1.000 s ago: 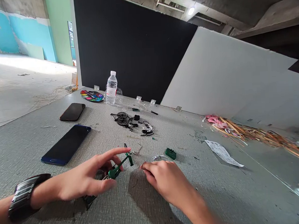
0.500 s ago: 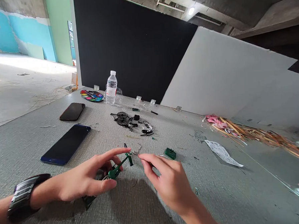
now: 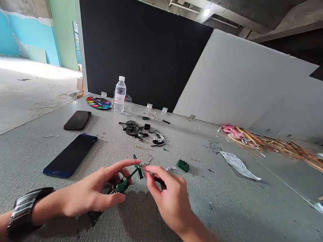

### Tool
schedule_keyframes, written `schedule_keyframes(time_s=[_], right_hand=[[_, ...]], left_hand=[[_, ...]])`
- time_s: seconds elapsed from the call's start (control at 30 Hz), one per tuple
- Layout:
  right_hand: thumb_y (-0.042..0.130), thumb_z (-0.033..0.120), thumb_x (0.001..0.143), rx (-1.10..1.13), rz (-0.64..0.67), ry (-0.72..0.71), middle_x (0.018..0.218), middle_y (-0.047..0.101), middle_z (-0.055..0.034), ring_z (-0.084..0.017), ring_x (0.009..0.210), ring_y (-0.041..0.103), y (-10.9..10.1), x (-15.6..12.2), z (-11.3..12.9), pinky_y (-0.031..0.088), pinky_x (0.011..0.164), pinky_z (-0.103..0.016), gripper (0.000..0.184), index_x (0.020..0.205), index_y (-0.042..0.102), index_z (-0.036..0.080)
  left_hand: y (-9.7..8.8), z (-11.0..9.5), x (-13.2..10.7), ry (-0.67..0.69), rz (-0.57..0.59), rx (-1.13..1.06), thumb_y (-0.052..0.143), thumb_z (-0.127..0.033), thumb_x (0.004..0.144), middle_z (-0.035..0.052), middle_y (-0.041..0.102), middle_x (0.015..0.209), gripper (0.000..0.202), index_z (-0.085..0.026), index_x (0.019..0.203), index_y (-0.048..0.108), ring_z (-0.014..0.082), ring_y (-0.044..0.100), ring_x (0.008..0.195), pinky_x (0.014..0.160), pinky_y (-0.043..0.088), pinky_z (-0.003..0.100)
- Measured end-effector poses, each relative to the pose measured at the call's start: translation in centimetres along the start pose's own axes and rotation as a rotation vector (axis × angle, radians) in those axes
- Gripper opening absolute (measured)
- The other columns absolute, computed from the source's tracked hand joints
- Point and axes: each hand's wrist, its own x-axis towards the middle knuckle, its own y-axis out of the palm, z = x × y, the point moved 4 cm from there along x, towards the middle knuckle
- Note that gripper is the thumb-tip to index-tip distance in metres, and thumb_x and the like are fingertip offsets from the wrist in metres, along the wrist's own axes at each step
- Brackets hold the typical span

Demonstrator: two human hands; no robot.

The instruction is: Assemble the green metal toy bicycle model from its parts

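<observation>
My left hand [image 3: 98, 191] grips a small green model bicycle frame [image 3: 125, 182] between thumb and fingers, index finger stretched out over it, just above the grey table [image 3: 198, 209]. A dark wristwatch [image 3: 22, 211] sits on that wrist. My right hand [image 3: 168, 198] is pinched on a tiny thin part I cannot make out, its fingertips touching the frame's front end near the green fork [image 3: 139, 171]. A small green block [image 3: 183, 165] lies just right of the hands.
Two phones lie to the left: a blue one [image 3: 70, 155] and a black one [image 3: 77, 120]. Farther back are black bicycle wheels and parts [image 3: 142, 131], a water bottle [image 3: 119, 95] and a paint palette [image 3: 99, 103]. A printed sheet [image 3: 239, 164] and a pile of wood strips [image 3: 273, 144] lie right.
My right hand lifted off the table and moved left, bringing its pinched fingertips up to the front of the green frame. My left hand held still.
</observation>
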Motion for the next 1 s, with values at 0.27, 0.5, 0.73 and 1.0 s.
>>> schedule_keyframes(time_s=[0.27, 0.5, 0.73, 1.0], right_hand=[[0.056, 0.018, 0.097, 0.017, -0.023, -0.014, 0.087, 0.082, -0.0005, -0.014, 0.066, 0.074, 0.2, 0.0, 0.0, 0.055, 0.062, -0.025, 0.02, 0.104, 0.074, 0.022], [0.058, 0.018, 0.097, 0.011, -0.058, -0.019, 0.081, 0.079, 0.001, -0.013, 0.062, 0.071, 0.4, -0.1, 0.3, 0.052, 0.06, -0.023, 0.017, 0.103, 0.073, 0.022], [0.058, 0.022, 0.098, 0.018, -0.06, 0.048, 0.079, 0.078, 0.0005, -0.014, 0.063, 0.072, 0.8, -0.3, 0.2, 0.051, 0.06, -0.024, 0.015, 0.101, 0.072, 0.022], [0.055, 0.031, 0.103, 0.144, 0.027, 0.225, 0.074, 0.077, 0.0004, -0.015, 0.063, 0.071, 1.5, -0.5, -0.1, 0.048, 0.061, -0.024, 0.015, 0.104, 0.067, 0.022]], left_hand=[[0.0, 0.8, 0.0, 0.046, 0.009, 0.012, 0.063, -0.052, 0.095, 0.0049, 0.062, 0.135, 0.075, -0.042, 0.16, 0.028, 0.032, 0.054, 0.114, 0.095, 0.048, 0.046], [-0.1, 0.9, -0.1, 0.035, -0.003, 0.032, 0.062, -0.047, 0.095, 0.0046, 0.062, 0.133, 0.074, -0.041, 0.16, 0.027, 0.031, 0.055, 0.114, 0.098, 0.048, 0.047], [0.0, 0.9, -0.1, 0.042, 0.001, -0.012, 0.062, -0.05, 0.094, 0.0055, 0.062, 0.134, 0.075, -0.039, 0.16, 0.028, 0.0309, 0.055, 0.114, 0.097, 0.049, 0.046], [0.1, 0.2, -0.2, 0.022, -0.05, -0.001, 0.062, -0.046, 0.092, 0.0064, 0.062, 0.132, 0.076, -0.035, 0.16, 0.031, 0.0301, 0.056, 0.111, 0.097, 0.049, 0.046]])
